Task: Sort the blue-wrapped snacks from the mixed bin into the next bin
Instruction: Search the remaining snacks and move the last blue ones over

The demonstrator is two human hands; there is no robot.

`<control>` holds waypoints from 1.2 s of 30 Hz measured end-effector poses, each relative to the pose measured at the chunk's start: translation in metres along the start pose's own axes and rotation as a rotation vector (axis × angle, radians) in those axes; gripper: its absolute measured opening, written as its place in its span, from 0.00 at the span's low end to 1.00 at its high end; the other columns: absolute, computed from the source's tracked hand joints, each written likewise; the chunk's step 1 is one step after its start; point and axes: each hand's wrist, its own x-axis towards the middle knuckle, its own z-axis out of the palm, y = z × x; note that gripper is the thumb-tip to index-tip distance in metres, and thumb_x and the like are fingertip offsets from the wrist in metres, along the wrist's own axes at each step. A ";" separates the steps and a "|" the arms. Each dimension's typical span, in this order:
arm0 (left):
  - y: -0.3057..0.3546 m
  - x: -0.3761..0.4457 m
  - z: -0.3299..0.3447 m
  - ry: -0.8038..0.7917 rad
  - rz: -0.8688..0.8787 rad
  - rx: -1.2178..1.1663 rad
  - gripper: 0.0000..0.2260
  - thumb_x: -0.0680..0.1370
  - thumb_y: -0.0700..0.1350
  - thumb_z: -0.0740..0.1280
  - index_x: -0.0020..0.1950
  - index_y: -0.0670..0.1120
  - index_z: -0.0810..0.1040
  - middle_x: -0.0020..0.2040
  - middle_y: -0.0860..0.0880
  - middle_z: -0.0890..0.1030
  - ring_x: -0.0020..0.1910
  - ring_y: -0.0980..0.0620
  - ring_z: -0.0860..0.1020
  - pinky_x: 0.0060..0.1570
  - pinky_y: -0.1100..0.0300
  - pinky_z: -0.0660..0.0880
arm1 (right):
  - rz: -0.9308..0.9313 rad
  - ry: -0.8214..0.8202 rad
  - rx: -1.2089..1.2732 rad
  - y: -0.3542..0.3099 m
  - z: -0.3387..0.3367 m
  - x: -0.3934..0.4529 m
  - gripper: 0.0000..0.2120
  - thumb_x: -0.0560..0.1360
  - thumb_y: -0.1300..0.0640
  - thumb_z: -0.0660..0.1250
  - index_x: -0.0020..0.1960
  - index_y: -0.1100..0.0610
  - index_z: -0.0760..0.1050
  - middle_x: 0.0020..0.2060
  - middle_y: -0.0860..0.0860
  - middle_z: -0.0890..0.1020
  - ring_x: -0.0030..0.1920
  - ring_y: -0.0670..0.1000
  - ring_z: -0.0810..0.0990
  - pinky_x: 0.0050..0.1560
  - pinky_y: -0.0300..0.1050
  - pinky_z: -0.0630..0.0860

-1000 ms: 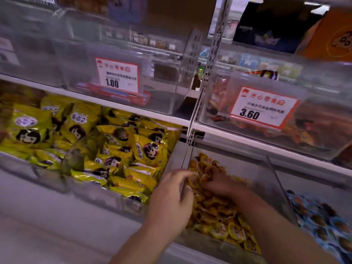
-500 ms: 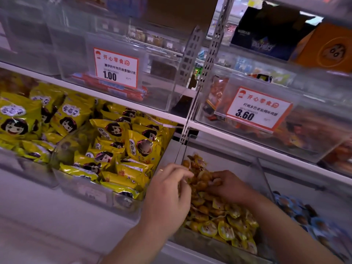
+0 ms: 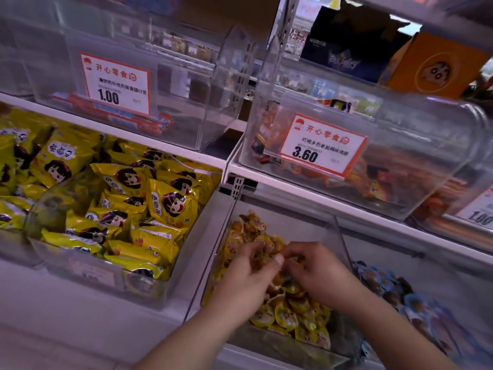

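Yellow bags [image 3: 117, 206] are piled in the left bin [image 3: 149, 285]. In the mixed bin [image 3: 337, 237], over the yellow-wrapped snacks [image 3: 290, 315], the left hand [image 3: 246, 280] is seen with fingers curled among the wrappers; what is gripped cannot be told. The right hand [image 3: 317, 273] is likewise curled, its grasp hidden. Blue-wrapped snacks [image 3: 384, 281] are seen in the next bin [image 3: 432, 271] on the right.

Yellow wrappers [image 3: 288, 316] showing in clear bin [image 3: 340, 236], blue wrappers [image 3: 378, 279] lying rightward, yellow cartoon-face bags [image 3: 170, 201] glinting left, red-bordered white price tags [image 3: 322, 145] hanging above.
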 end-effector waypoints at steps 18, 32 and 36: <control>-0.004 -0.008 -0.014 0.045 0.316 1.064 0.23 0.76 0.54 0.51 0.66 0.52 0.77 0.68 0.53 0.72 0.64 0.49 0.71 0.67 0.52 0.66 | 0.049 -0.188 -0.263 0.025 0.018 0.024 0.12 0.76 0.51 0.68 0.59 0.46 0.81 0.59 0.43 0.81 0.60 0.46 0.78 0.59 0.39 0.74; 0.016 -0.011 -0.047 0.298 0.778 0.857 0.08 0.79 0.50 0.66 0.58 0.53 0.76 0.53 0.53 0.75 0.45 0.51 0.77 0.39 0.53 0.76 | 0.083 -0.244 0.750 -0.026 0.007 0.017 0.17 0.77 0.48 0.69 0.65 0.51 0.76 0.56 0.50 0.85 0.58 0.52 0.83 0.57 0.45 0.80; 0.013 -0.008 -0.069 0.426 0.675 0.702 0.07 0.79 0.56 0.65 0.52 0.55 0.76 0.48 0.58 0.75 0.46 0.57 0.74 0.41 0.60 0.72 | 0.107 -0.257 -0.046 -0.005 0.044 0.022 0.18 0.81 0.37 0.56 0.59 0.45 0.78 0.59 0.46 0.80 0.62 0.48 0.77 0.67 0.49 0.70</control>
